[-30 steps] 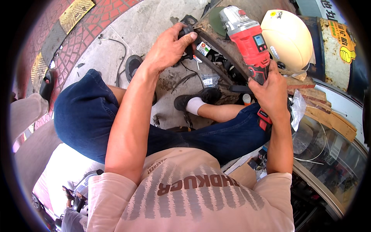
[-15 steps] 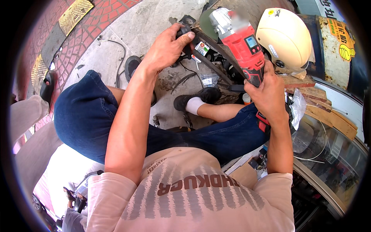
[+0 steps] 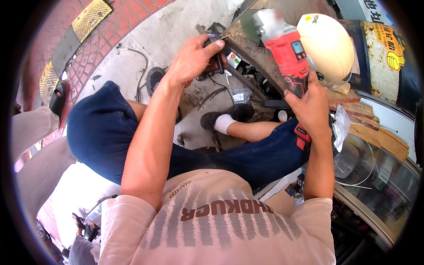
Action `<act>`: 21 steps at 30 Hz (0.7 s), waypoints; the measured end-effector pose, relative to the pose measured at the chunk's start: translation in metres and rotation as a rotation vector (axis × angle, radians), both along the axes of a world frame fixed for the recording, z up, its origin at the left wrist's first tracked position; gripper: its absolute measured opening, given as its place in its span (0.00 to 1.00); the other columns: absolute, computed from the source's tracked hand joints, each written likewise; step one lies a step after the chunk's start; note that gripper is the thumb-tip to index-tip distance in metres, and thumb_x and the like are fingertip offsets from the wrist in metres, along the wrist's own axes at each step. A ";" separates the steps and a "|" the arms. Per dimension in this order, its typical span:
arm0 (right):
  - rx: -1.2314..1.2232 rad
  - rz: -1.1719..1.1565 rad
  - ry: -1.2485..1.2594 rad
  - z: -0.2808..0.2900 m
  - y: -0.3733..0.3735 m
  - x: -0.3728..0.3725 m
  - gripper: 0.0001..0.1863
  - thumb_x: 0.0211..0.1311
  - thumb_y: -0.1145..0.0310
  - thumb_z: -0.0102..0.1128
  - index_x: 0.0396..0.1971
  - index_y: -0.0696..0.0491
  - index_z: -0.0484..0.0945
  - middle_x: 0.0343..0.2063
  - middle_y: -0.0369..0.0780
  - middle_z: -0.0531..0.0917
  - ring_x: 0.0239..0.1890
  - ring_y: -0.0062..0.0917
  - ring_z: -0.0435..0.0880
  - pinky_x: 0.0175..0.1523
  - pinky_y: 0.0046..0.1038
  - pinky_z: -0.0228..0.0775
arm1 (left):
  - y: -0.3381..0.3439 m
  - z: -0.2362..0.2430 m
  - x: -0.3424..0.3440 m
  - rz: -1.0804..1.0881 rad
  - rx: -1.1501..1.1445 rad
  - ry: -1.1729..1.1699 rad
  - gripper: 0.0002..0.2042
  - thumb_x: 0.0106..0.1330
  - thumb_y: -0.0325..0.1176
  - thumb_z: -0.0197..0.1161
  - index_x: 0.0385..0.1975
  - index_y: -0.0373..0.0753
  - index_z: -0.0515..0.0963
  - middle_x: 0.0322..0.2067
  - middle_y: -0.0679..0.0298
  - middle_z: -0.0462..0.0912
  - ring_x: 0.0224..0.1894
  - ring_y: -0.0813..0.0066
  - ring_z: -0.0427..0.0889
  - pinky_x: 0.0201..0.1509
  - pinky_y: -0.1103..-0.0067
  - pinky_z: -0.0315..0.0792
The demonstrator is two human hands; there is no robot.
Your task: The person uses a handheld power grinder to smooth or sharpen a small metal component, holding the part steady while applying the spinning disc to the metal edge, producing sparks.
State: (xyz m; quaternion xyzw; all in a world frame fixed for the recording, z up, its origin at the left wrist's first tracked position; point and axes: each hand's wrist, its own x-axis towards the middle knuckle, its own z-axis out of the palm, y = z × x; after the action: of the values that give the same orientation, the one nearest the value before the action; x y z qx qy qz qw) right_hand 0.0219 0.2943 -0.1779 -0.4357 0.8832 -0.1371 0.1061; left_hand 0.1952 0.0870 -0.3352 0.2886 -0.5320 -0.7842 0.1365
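Note:
In my right hand (image 3: 310, 104) is a red cordless angle grinder (image 3: 286, 52), its fingers wrapped round the dark lower grip. The grinder's silvery head points up and away, close to a dark greenish disc (image 3: 250, 27); whether the two are joined I cannot make out. My left hand (image 3: 194, 62) pinches a black elongated part (image 3: 216, 55) between thumb and fingers, near the corner of a worn bench (image 3: 247, 51). What kind of part it is does not show clearly.
A cream helmet (image 3: 327, 46) sits just right of the grinder. Wooden boards (image 3: 366, 117) and a glass-topped case (image 3: 375, 172) stand at the right. Loose cables (image 3: 143, 70) and small parts lie on the concrete. Another person's legs (image 3: 33, 132) are at the left.
The grinder has shifted slightly right. The black part in my left hand has turned, now showing its length downward. The whole view has moved a little.

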 end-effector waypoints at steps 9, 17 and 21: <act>-0.524 -0.228 -0.680 -0.009 0.041 0.013 0.22 0.56 0.72 0.71 0.51 0.60 0.78 0.39 0.41 0.89 0.39 0.22 0.87 0.47 0.27 0.80 | 0.021 0.044 0.002 0.055 0.784 0.426 0.25 0.74 0.54 0.50 0.43 0.33 0.79 0.25 0.58 0.78 0.23 0.59 0.78 0.35 0.63 0.78; -0.454 -0.182 -0.255 -0.015 0.058 0.039 0.24 0.48 0.71 0.77 0.45 0.60 0.79 0.36 0.49 0.87 0.38 0.43 0.89 0.49 0.36 0.79 | 0.036 0.066 0.004 0.021 0.767 0.438 0.28 0.81 0.58 0.46 0.43 0.35 0.79 0.21 0.60 0.76 0.18 0.66 0.72 0.29 0.66 0.72; -0.349 -0.107 -0.133 -0.012 0.060 0.042 0.30 0.47 0.70 0.77 0.52 0.59 0.75 0.37 0.51 0.87 0.40 0.50 0.88 0.49 0.40 0.80 | 0.037 0.072 0.003 0.069 0.667 0.356 0.28 0.82 0.58 0.46 0.43 0.34 0.79 0.22 0.60 0.76 0.17 0.68 0.71 0.29 0.67 0.73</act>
State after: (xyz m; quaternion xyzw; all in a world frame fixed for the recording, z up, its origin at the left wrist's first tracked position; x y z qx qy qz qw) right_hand 0.0644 0.3543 -0.1901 -0.3898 0.8590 -0.3222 0.0798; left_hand 0.1978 0.1243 -0.2631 0.1944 -0.2053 -0.9471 0.1517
